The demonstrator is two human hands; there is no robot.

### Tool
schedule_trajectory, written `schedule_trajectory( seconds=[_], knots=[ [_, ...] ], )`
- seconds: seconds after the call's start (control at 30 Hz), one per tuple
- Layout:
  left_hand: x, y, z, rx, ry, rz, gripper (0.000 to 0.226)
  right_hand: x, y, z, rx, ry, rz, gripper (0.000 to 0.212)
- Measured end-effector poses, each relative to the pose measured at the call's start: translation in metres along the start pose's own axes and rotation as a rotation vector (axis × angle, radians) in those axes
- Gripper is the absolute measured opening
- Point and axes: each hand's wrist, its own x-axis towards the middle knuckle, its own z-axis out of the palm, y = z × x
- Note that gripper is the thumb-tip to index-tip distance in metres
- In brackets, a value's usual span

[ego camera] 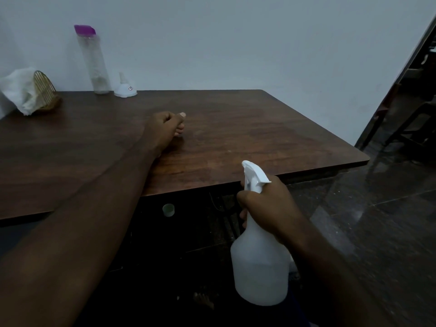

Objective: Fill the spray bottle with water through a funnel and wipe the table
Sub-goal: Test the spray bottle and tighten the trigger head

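Our right hand [271, 208] grips the spray bottle [259, 267], contents unclear; left hand [162, 131] fingers curled, holding nothing visible, on the bench [259, 133]; clear bottle [94, 62] nearly empty.

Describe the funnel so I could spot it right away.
Look to the far edge of the dark wooden table, against the wall. Beside the tall clear bottle with the purple cap sits the funnel: small, white, resting upside down with its spout pointing up, far shorter than the bottle.
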Motion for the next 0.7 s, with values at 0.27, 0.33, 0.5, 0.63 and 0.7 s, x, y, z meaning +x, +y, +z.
schedule_trajectory(
  seconds=[0.27, 0.33, 0.5, 0.63, 0.7],
  knots=[
    [-0.004, 0.003, 0.001, 0.003, 0.011, 0.005, 0.024, -0.002, 0.006, 0.002, -0.011, 0.07, 0.028, 0.013],
    [-0.005, 0.004, 0.001, 0.005, 0.006, 0.001, 0.024, -0.003, 0.006, 0.002, 0.007, 0.054, 0.032, 0.012],
    [-0.008, 0.007, 0.001, 0.008, 0.013, -0.002, 0.023, -0.005, 0.01, 0.004, -0.004, 0.07, 0.041, 0.006],
    [-0.011, 0.01, 0.001, 0.019, 0.007, -0.011, 0.023, -0.008, 0.008, 0.003, 0.015, 0.02, 0.054, 0.01],
    [-0.012, 0.013, 0.0, 0.023, 0.008, -0.014, 0.025, -0.01, 0.0, 0.001, 0.023, 0.004, 0.033, 0.013]
  ],
)
